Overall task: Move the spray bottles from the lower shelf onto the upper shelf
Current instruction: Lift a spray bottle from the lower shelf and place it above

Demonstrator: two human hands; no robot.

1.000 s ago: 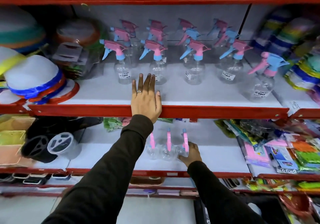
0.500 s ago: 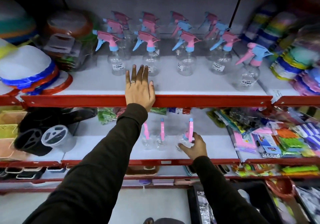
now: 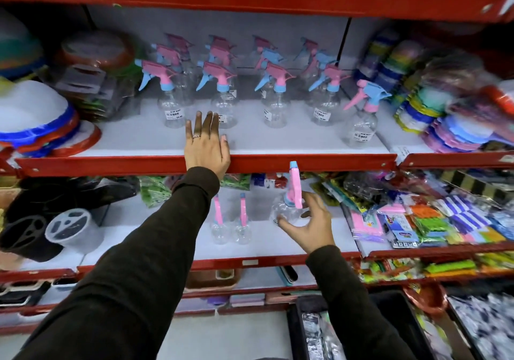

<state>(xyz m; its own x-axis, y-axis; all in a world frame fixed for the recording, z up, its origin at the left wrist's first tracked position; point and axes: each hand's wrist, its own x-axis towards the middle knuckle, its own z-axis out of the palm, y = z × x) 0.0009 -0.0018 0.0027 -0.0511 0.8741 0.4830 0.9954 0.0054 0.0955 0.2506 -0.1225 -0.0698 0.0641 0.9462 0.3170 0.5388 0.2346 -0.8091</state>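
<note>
Right hand [image 3: 308, 225] at centre frame, fingers curled around a clear spray bottle [image 3: 289, 206]; left hand [image 3: 206, 148] rests flat, fingers spread, on the upper shelf [image 3: 306, 162].

The person wears a dark brown top with long sleeves. The left sleeve [image 3: 144, 248] is big and wide in the view, with soft folds in the cloth. The right sleeve [image 3: 345, 298] has a snug cuff at the wrist. The left hand [image 3: 205, 148] has a thin silver ring [image 3: 196, 136] on one finger. The right hand [image 3: 311, 225] is bare.
</note>
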